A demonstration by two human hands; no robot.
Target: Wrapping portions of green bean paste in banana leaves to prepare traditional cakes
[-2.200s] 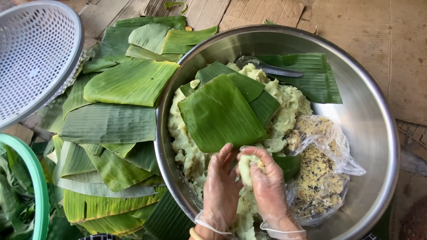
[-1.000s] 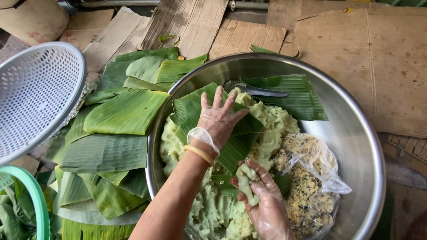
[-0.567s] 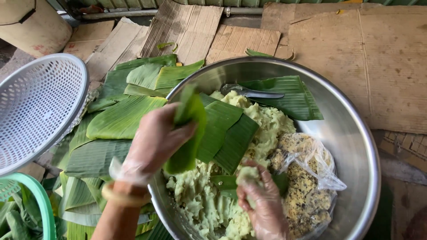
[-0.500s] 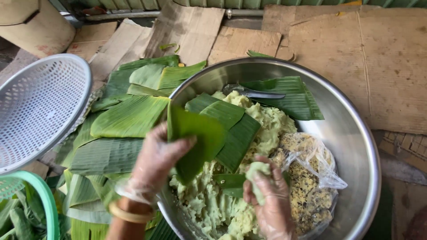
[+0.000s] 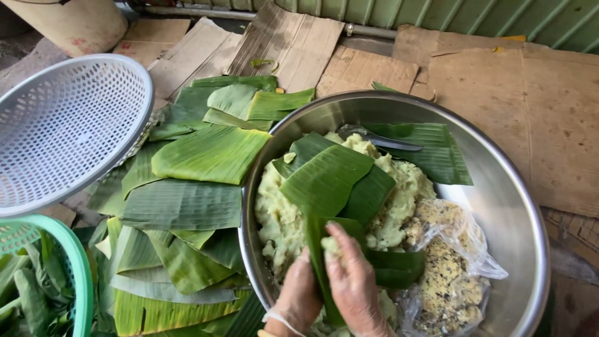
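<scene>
Nearest, gloved left hand (image 5: 298, 298) and right hand (image 5: 354, 286) close together around a folded banana leaf strip (image 5: 317, 249), its long axis running away from the viewer, inside the steel bowl (image 5: 506, 187). Beyond lie pale dough (image 5: 405, 187), then bare rim.

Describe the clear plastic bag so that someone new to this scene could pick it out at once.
Start at the big steel bowl filling the right half of the view. Inside it, at the lower right, beside the pale green dough and right of the gloved right hand, lies the clear plastic bag. It alone is see-through, holding a crumbly yellow filling with dark specks.
</scene>
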